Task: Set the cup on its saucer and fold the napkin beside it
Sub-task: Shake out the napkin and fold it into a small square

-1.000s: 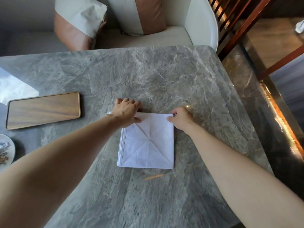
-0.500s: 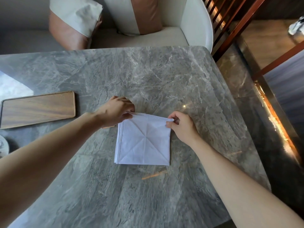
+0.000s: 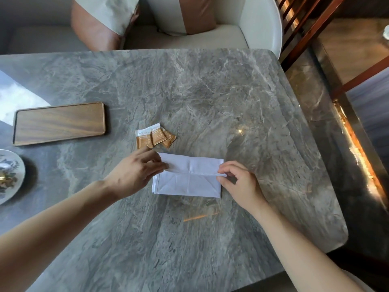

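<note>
From the head camera, a white napkin (image 3: 189, 180) lies near the middle of the grey marble table (image 3: 210, 91), its far half lifted and brought over toward the person. The left hand (image 3: 134, 173) pinches the folded flap at its left end between thumb and fingers; the right hand (image 3: 240, 184) pinches the same flap's edge at the right end. The two hands are apart, one at each end of the cloth. Just beyond the napkin, close to the left fingertips, sit a few small orange-and-white sachets (image 3: 154, 137), fanned together. Further left lies a wooden tray (image 3: 59, 123). At the left edge a patterned saucer (image 3: 10, 175) shows only in part, well apart from the napkin.
</note>
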